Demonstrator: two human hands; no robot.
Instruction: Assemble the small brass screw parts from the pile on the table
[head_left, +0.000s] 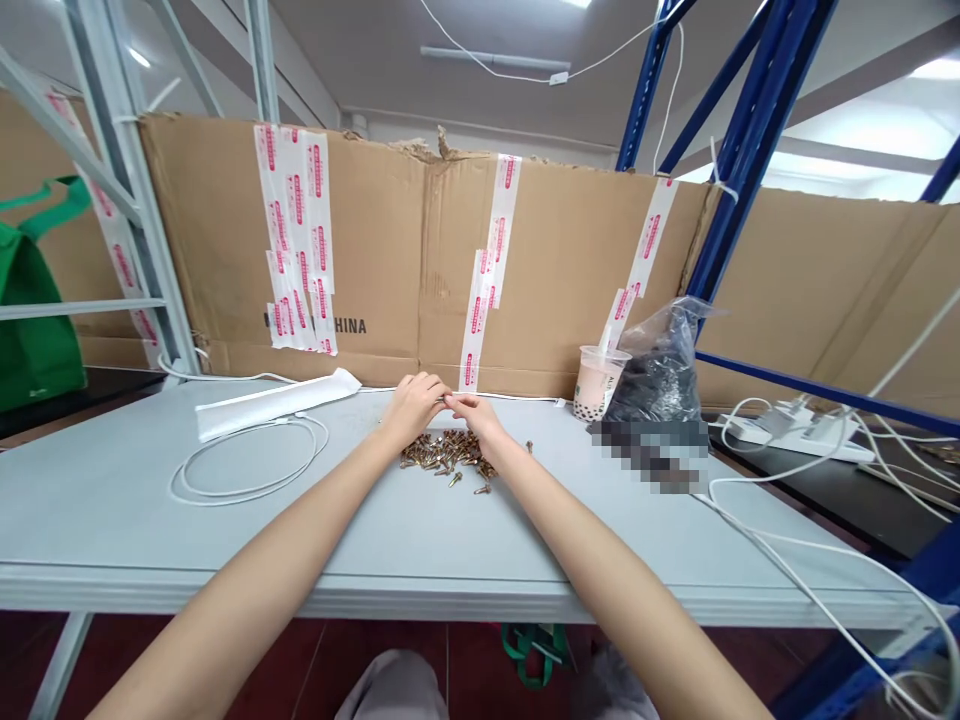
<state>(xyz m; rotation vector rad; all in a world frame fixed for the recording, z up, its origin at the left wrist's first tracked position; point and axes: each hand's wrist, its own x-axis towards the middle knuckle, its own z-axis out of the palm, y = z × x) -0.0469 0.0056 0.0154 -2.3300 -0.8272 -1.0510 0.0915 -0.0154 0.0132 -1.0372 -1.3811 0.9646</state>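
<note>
A pile of small brass-coloured screws (444, 452) lies on the grey table (112, 500), a little past its middle. Both arms reach out over the table to it. My left hand (412, 405) and my right hand (474, 415) meet just behind the pile, fingertips pinched together and touching each other. What they pinch is too small to make out. A few loose screws (480, 488) lie at the near edge of the pile.
A coiled white cable (247, 480) and a flat white packet (277, 402) lie at the left. A bubble-tea cup (598, 382) and a dark plastic bag (660, 365) stand at the right. A taped cardboard wall (390, 260) backs the table. White cables (787, 560) trail off right.
</note>
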